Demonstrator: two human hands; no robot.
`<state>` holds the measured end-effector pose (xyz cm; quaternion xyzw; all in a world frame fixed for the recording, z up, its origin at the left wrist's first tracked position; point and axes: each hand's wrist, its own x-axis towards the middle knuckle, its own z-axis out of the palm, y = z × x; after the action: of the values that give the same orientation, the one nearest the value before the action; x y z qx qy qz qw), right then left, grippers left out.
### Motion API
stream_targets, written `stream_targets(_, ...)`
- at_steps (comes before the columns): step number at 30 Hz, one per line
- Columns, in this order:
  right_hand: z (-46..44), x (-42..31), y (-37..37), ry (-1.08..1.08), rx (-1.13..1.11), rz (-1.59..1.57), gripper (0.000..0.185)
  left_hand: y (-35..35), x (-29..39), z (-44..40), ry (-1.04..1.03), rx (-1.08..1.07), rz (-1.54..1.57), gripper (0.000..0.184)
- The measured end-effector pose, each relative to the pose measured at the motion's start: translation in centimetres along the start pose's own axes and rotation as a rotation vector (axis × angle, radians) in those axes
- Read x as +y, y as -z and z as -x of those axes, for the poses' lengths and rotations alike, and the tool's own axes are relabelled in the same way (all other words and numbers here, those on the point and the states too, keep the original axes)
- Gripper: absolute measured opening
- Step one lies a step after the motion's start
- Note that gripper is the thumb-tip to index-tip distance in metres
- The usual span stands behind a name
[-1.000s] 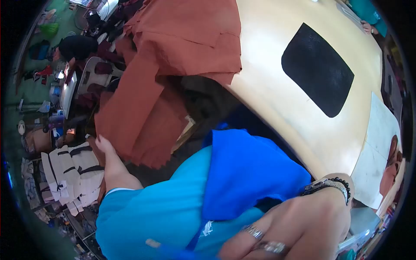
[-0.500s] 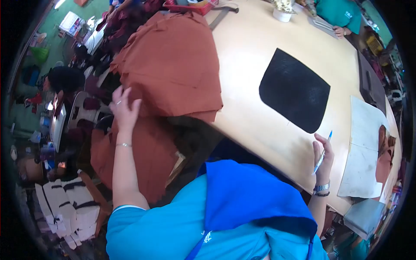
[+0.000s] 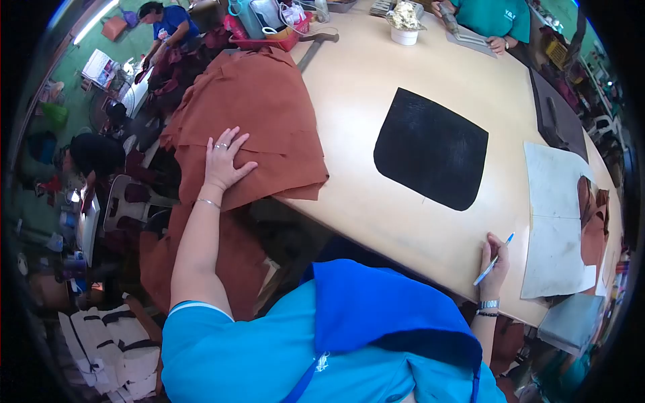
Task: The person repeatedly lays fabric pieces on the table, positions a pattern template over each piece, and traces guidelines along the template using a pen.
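Reddish-brown leather sheets lie stacked at the table's left edge, partly hanging over it. My left hand rests flat on the stack's near left part, fingers spread. Close to the table's near right edge, my right hand is closed round a blue-and-white pen, its blue end pointing up and right. A black panel with rounded near corners lies flat on the pale table between my hands, touched by neither.
At the back stand a red basket of supplies, a hammer and a white tub. Across the table, a person in green holds a tool. A pale sheet lies right of the pen.
My left hand has moved up and right from the stack's left edge onto its top. My right hand, still holding the pen, has moved lower, away from the black panel. The view has shifted.
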<state>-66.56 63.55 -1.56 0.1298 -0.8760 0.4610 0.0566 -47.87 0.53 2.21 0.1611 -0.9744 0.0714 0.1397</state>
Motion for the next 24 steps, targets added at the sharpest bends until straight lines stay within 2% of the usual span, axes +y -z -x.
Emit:
stream_targets(5, -0.1, -0.4, 0.1, -0.011, -0.011, -0.011, 0.017, -1.2, -2.2, -1.7, -0.048, 0.029, 0.024, 0.063)
stream_targets(6, 0.0, -0.3, 0.1, -0.005, -0.011, -0.004, 0.017, -0.3, -1.1, -2.3, -0.004, 0.055, 0.044, 0.052)
stream_targets(9, -0.1, -0.1, 0.2, 0.023, 0.003, 0.026, 0.018, 1.1, 0.7, -4.3, -0.006, -0.047, 0.061, 0.034)
stream_targets(12, 0.0, -0.4, 0.2, 0.032, 0.023, 0.009, 0.018, 0.8, 1.5, -6.5, 0.010, 0.128, 0.244, 0.018)
stream_targets(15, 0.0, -0.6, 0.1, 0.042, 0.049, 0.013, 0.018, 1.4, 2.7, -11.4, 0.121, 0.480, 0.335, 0.017)
stream_targets(18, 0.1, -1.0, 0.0, 0.059, 0.068, 0.030, 0.018, 4.9, 4.3, -18.5, 0.031, 0.553, 0.316, 0.017)
stream_targets(23, 0.1, -1.8, 0.3, 0.065, 0.084, 0.100, 0.018, 13.1, 12.7, -28.7, -0.226, 0.706, 0.340, 0.020)
stream_targets(24, 0.1, -1.4, 0.5, -0.012, 0.037, 0.075, 0.021, 14.9, 14.9, -29.5, -0.255, 0.765, 0.359, 0.019)
